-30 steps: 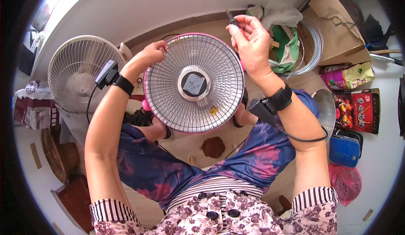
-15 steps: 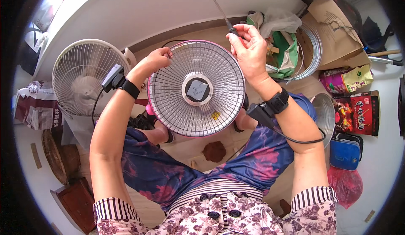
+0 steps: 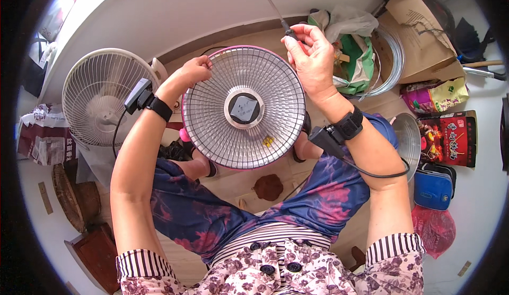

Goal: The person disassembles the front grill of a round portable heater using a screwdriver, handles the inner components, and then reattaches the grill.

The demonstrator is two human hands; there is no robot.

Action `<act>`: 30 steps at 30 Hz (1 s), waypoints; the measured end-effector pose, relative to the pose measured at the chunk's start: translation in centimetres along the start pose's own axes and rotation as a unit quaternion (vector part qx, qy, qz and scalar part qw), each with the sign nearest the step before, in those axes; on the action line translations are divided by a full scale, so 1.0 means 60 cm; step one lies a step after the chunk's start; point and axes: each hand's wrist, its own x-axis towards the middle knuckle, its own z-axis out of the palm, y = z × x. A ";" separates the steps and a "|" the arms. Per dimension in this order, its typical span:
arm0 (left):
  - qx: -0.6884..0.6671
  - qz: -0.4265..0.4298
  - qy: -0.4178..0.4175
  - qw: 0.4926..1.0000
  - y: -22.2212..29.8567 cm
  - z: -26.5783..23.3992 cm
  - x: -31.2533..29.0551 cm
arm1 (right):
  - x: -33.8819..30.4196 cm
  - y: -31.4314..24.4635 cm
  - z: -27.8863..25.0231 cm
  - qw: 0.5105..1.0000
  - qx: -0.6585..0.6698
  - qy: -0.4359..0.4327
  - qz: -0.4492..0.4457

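Note:
Between my knees stands a round dish-shaped electric heater point(image 3: 217, 130) with a pink rim, a dark wire grille and a silver reflector. A pale sticker point(image 3: 244, 108) marks its centre. My left hand point(image 3: 195, 72) is closed at the upper left edge of the grille, fingers curled over the rim. In my right hand point(image 3: 312, 56), beyond the heater's upper right edge, a screwdriver point(image 3: 274, 6) is pinched by its dark handle. Its shaft points up and away toward the wall. Something tiny sits crosswise at its tip, too small to name.
At left are a white fan point(image 3: 106, 99) and a woven basket point(image 3: 74, 197). A coil of wire point(image 3: 395, 64), a cardboard box point(image 3: 424, 35), a metal bowl point(image 3: 408, 146) and a blue case point(image 3: 432, 190) lie at right. A white wall point(image 3: 212, 9) rises beyond the heater.
The heater and both hands appear slightly higher and further left in the picture, along with much of the scene. Both grips look the same.

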 end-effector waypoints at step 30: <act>0.133 0.085 0.051 0.986 -0.002 -0.017 -0.010 | 0.027 0.026 -0.004 0.993 -0.084 0.031 -0.081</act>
